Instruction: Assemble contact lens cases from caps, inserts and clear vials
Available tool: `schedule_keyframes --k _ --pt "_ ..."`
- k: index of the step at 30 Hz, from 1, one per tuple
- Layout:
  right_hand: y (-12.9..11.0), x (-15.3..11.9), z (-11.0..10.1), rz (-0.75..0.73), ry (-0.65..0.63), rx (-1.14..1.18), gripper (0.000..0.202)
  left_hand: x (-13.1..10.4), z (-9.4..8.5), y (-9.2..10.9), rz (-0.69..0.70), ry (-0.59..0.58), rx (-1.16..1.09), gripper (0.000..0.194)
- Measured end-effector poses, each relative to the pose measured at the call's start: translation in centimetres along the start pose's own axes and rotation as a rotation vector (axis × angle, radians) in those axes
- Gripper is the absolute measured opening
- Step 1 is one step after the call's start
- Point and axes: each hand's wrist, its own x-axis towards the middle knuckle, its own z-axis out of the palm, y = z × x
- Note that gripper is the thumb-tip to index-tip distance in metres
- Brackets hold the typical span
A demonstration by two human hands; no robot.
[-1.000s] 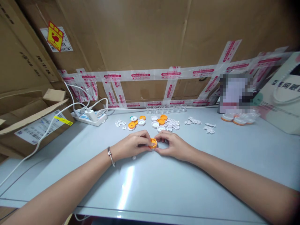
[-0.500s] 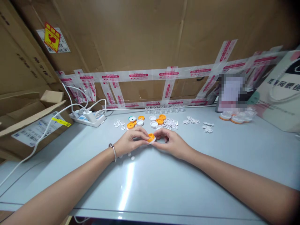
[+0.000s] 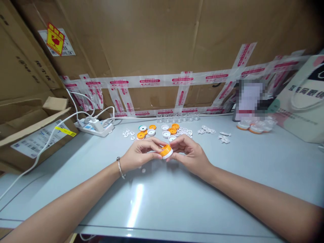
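Between my two hands is a round plastic part [image 3: 166, 152], an orange ring on a white one, tilted above the table. My left hand [image 3: 143, 152] pinches its left side with thumb and fingers. On the other side, my right hand [image 3: 189, 152] grips it the same way, fingers curled. Just behind lie loose orange rings [image 3: 141, 135] and white rings [image 3: 151, 132]. Small white discs [image 3: 129, 133] are scattered to the left. White perforated pieces [image 3: 184, 132] are heaped behind my right hand. A small white disc [image 3: 143, 170] lies in front of my left wrist.
Clear cups [image 3: 178, 117] stand in a row along the back. Finished-looking orange and white pieces [image 3: 255, 128] sit by a phone-like device [image 3: 249, 98]. More perforated pieces [image 3: 206, 130] lie right of centre. A power strip [image 3: 97, 127] and an open carton [image 3: 32, 135] occupy the left.
Both hands have moved slightly toward me and right with the orange and white part. It has turned, so more of its orange side wall shows.
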Motion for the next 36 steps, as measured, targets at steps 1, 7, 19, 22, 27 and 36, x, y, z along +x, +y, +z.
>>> schedule_keyframes --k 1,7,19,22,27,36 --pt "-0.1 0.0 0.0 0.029 0.009 0.027 0.027 0.0 0.0 0.1 0.003 -0.003 0.003 0.01" --pt "-0.7 0.4 0.4 0.226 0.049 0.183 0.024 0.0 0.3 0.9 0.036 -0.008 0.059 0.009" --pt "-0.8 0.5 1.1 0.489 0.098 0.402 0.024 -0.2 0.5 1.2 0.102 0.026 0.161 0.007" --pt "-0.6 0.6 1.1 0.541 0.168 0.466 0.027 -0.1 0.8 1.0 0.141 0.101 0.29 0.005" --pt "-0.5 0.3 1.4 0.562 0.275 0.603 0.017 0.1 1.4 0.1 0.221 0.23 0.543 0.005" --pt "-0.5 0.2 1.8 0.478 0.205 0.696 0.014 0.2 1.3 -0.5 0.375 0.201 0.794 0.014"
